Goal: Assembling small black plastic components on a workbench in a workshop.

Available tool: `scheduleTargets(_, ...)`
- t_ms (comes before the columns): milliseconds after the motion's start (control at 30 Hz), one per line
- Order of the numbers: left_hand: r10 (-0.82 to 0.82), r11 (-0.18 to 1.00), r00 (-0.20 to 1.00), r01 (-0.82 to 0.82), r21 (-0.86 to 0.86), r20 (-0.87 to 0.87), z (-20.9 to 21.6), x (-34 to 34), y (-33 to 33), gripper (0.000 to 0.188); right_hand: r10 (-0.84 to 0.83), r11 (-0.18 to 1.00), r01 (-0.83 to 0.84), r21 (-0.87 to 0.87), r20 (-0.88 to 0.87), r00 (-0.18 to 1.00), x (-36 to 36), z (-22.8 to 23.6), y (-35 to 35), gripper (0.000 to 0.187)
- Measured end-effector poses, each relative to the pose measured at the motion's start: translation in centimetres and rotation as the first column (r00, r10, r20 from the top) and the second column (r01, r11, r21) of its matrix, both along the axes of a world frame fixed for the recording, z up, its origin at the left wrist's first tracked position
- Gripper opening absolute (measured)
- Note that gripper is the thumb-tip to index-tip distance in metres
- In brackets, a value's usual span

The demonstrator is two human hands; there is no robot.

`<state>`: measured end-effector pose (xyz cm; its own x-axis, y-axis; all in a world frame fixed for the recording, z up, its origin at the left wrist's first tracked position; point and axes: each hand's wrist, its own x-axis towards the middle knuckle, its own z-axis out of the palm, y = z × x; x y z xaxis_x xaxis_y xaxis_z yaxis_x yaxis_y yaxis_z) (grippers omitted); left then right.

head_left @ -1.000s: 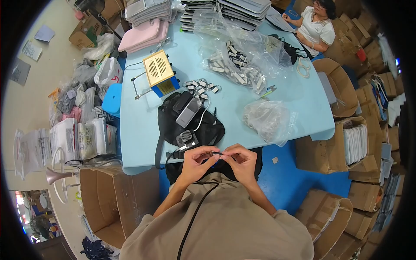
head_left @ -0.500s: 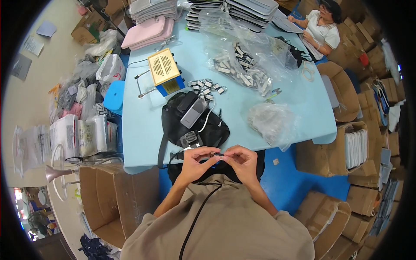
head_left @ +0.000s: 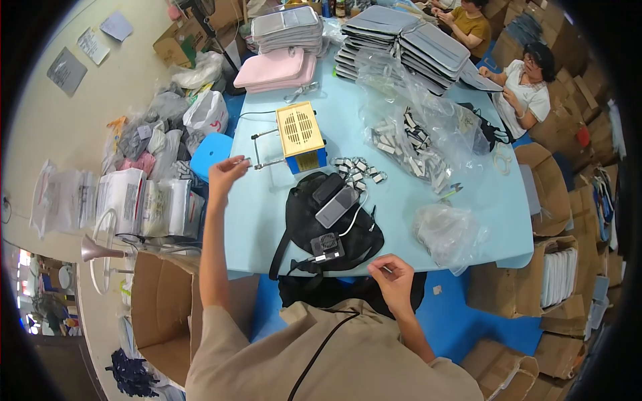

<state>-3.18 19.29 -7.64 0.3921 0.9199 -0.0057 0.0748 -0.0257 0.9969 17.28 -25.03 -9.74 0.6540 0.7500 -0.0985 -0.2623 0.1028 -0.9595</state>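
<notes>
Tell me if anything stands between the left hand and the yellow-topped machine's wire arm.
Nothing visible does. The left hand hovers just left of the wire arm of the yellow-topped machine, with only bare blue table beneath.

The left arm is stretched up along the left of centre of the frame, bare to the elbow, and the left hand [head_left: 226,171] is held raised with fingers loosely curled. The right arm is bent short at lower centre, and the right hand [head_left: 394,279] is closed in a pinch.
</notes>
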Motion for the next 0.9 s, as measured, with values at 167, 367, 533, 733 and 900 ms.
scheduleTargets(167, -0.017, 0.992, 0.984, -0.006, -0.125, -0.179, -3.6, 0.7, 8.2, 0.032, 0.002, 1.0, -0.002, -0.022, 0.026, 1.0, -0.2, 0.2, 0.9, 0.01)
scheduleTargets(367, -0.068, 0.971, 0.983, 0.026, -0.238, -0.172, -5.6, 1.9, 10.8, 0.032, -0.009, 0.998, 0.011, -0.056, 0.041, 0.999, 0.1, 0.1, 0.8, 0.01)
scheduleTargets(533, -0.106, 0.951, 0.982, 0.054, -0.304, -0.159, -5.8, 2.7, 10.6, 0.029, -0.022, 0.996, 0.028, -0.081, 0.068, 0.997, 0.8, -0.6, 0.5, 0.01)
scheduleTargets(733, -0.176, 0.938, 0.972, 0.118, -0.327, -0.153, -5.6, 2.8, 10.6, 0.029, -0.02, 0.996, 0.026, -0.085, 0.064, 0.998, 1.0, -0.1, 0.2, 0.01)
scheduleTargets(900, -0.193, 0.936, 0.966, 0.128, -0.329, -0.174, -5.6, 2.7, 10.6, 0.033, -0.032, 0.997, 0.034, -0.076, 0.032, 0.999, 0.9, -0.5, 0.0, 0.01)
